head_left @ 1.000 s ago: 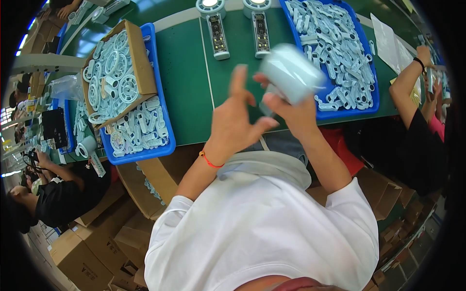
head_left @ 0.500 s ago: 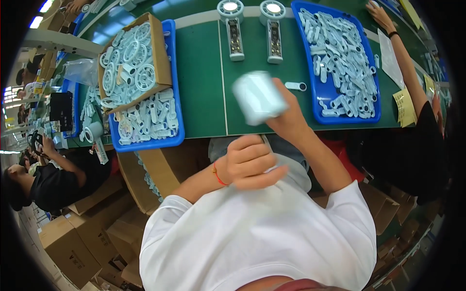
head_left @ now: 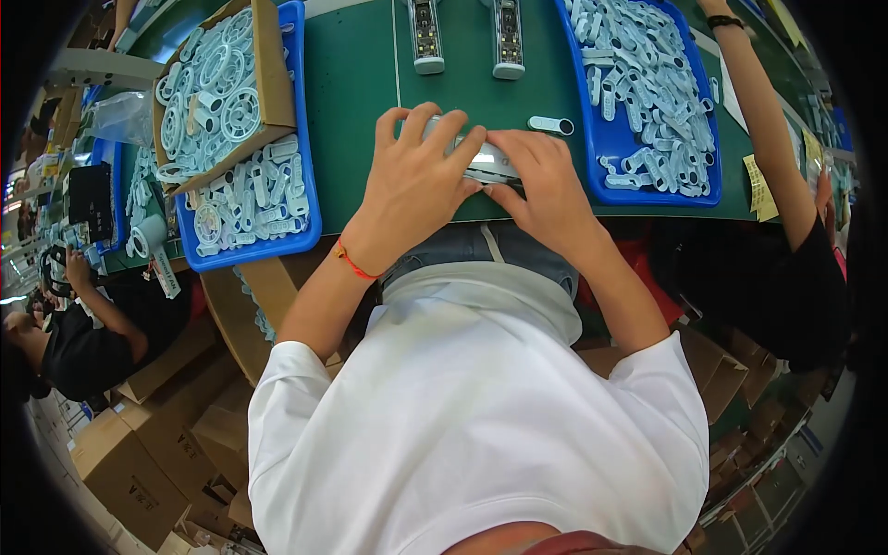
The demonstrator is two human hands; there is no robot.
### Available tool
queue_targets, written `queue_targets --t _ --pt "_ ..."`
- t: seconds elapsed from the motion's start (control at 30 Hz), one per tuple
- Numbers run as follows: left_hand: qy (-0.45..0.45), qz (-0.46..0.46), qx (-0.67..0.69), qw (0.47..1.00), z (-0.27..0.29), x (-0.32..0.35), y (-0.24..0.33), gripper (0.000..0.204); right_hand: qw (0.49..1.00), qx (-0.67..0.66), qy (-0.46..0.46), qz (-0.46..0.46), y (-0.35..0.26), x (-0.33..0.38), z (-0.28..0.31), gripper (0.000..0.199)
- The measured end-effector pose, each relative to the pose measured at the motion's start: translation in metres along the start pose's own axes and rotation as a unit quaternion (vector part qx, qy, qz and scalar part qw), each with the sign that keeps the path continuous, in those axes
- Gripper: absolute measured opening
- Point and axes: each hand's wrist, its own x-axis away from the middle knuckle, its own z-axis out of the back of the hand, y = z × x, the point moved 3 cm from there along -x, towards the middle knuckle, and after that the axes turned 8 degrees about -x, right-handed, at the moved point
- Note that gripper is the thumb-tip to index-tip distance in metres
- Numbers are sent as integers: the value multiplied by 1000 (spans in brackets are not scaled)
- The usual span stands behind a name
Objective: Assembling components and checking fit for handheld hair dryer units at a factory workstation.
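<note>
Near the table's front edge, a pale glossy plastic housing [head_left: 490, 165] lies between my two hands, largely covered by fingers. My left hand [head_left: 412, 166] bends over its left end, fingers and thumb gripping it. From the right, my right hand [head_left: 548, 185] pinches the other end between thumb and fingers. Beyond them lie two handheld fan bodies, a left one [head_left: 426, 37] and a right one [head_left: 508, 39], with circuit boards exposed in their handles. A small pale oval cover [head_left: 551, 125] with a dark round end rests just past my right hand.
On the right, a blue tray [head_left: 606, 176] holds many pale oval covers. A blue tray [head_left: 310, 199] on the left holds similar parts, with a cardboard box [head_left: 276, 69] of ring parts on top. A co-worker's arm [head_left: 763, 120] reaches in at right; another person [head_left: 97, 324] sits at left.
The pale housing has come down from my raised right hand to the table's near edge. My left hand has moved from in front of my chest up onto it. The view has shifted slightly.
</note>
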Motion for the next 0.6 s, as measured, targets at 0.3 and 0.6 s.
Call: queue_targets --t 0.3,0.6 --pt "30 -46 2 998 -9 -1 -4 41 998 39 49 20 -3 5 -4 51" --pt "85 -67 -30 994 -16 4 -4 41 994 -60 95 11 7 11 -9 47"
